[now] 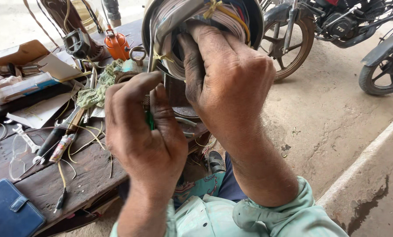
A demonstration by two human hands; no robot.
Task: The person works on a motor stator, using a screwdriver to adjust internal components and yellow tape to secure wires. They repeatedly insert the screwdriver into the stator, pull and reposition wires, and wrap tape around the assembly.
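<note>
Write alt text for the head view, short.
Two bare hands work at a round metal motor housing packed with pale wire windings: the right hand grips the coil, the left hand pinches a green-handled tool beneath it. A cluttered wooden bench is at left, parked motorcycles behind.

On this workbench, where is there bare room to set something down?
Bare wood shows on the workbench between the blue wallet and the left hand. The far side is crowded: green rag, orange can, cardboard box, wire offcuts.
</note>
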